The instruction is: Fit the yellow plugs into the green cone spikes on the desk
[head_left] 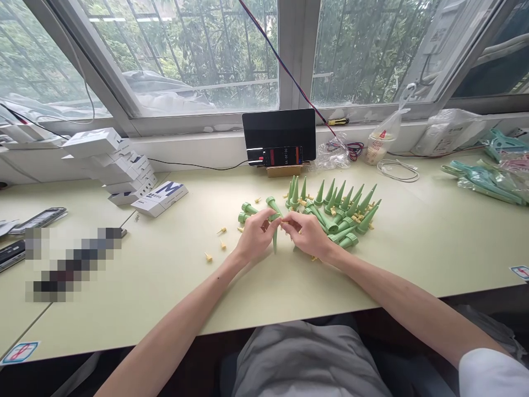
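Note:
My left hand [257, 232] is closed on a green plastic spike [275, 242], whose tapered tip points down toward the table. My right hand [306, 234] meets it at the spike's upper end, thumb and fingertips pinched on a small yellow plastic piece [282, 220], mostly hidden by the fingers. Just beyond the left hand lie a few loose green spikes [249, 208]. To its left are several small yellow pieces [223, 245]. Past my right hand a large group of green spikes [351, 207], some upright and some lying, has yellow pieces among them.
A tablet [281, 132] with a phone [283, 156] in front leans by the window. White boxes [124, 165] are stacked at left, one box [160, 198] apart. A bagged cup [377, 148], a coiled cable [399, 171] and bagged teal items [487, 182] lie at right.

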### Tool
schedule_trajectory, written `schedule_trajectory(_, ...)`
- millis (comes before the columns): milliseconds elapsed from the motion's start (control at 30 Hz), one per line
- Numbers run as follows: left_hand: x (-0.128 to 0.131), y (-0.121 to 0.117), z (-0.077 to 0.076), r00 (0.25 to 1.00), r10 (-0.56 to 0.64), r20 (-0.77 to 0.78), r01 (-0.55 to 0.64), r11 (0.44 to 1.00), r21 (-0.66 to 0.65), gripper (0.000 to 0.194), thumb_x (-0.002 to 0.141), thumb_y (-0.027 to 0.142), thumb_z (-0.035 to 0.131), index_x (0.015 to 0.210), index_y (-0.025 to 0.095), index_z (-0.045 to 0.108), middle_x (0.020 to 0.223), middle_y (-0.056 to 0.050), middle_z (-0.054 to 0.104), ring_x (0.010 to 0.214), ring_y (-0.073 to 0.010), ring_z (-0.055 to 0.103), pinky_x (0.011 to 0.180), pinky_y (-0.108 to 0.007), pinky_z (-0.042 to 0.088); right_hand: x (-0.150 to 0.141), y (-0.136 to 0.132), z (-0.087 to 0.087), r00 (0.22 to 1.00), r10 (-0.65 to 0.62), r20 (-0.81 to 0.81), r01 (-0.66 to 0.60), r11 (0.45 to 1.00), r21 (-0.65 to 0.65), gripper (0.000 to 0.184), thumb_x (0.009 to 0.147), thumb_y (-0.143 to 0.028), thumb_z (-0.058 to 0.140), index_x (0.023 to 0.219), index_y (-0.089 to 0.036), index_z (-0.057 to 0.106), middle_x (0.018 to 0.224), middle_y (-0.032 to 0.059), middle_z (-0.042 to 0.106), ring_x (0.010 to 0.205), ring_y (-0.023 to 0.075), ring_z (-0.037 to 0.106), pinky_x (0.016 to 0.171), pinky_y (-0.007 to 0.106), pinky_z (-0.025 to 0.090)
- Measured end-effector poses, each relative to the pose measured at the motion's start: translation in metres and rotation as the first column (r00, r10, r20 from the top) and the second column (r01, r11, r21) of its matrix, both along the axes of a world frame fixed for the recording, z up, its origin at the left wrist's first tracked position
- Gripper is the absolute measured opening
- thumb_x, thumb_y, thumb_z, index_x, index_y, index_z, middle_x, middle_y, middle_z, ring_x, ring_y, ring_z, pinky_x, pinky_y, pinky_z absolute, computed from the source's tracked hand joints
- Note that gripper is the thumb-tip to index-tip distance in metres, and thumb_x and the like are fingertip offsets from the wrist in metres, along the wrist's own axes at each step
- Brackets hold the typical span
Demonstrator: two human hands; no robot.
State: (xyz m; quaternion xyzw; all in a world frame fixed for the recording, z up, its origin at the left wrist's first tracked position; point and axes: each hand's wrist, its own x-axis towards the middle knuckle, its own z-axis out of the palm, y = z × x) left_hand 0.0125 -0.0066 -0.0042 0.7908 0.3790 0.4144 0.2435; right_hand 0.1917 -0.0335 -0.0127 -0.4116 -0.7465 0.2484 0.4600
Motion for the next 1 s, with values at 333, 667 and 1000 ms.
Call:
schedule_trajectory(333,-0.0002,0.0,-0.0004,1.0,0.008,-0.008,-0.008,1.0,0.0,0.022,0.095,0.04,0.055,0.088,0.019,0.059,0.062,0.004,0.048,0.052,-0.0091,0.041,0.048,-0.021,0.033,0.0007,-0.0006,0.0009,1.0,0.003,0.01,-0.003,1.0,0.007,0.017,0.097,-0.028,0.053,0.089,-0.018,0.065,0.065,-0.0005,0.06,0.057,0.0131,0.051,0.056,0.025,0.04)
schedule_trajectory(667,0.0007,-0.0017,0.0016,0.998,0.014,-0.062,-0.013,1.0,0.012,0.02,0.095,0.038,0.055,0.089,0.019,0.059,0.06,0.004,0.049,0.052,-0.0102,0.043,0.05,-0.022,0.035,0.0006,-0.0005,-0.0005,0.999,0.022,0.032,-0.021,0.999,-0.032,0.016,0.096,-0.028,0.053,0.088,-0.018,0.063,0.065,-0.001,0.059,0.053,0.0118,0.047,0.054,0.025,0.038)
schedule_trajectory(1000,0.0005,-0.0015,0.0004,0.997,0.012,-0.074,-0.012,1.0,-0.001,0.02,0.095,0.037,0.055,0.091,0.019,0.06,0.063,0.003,0.053,0.053,-0.0102,0.044,0.051,-0.022,0.037,-0.0006,-0.0016,0.0007,0.999,0.027,0.035,-0.026,0.999,-0.025,0.015,0.095,-0.028,0.053,0.088,-0.018,0.062,0.062,-0.0023,0.055,0.052,0.0116,0.045,0.054,0.024,0.038)
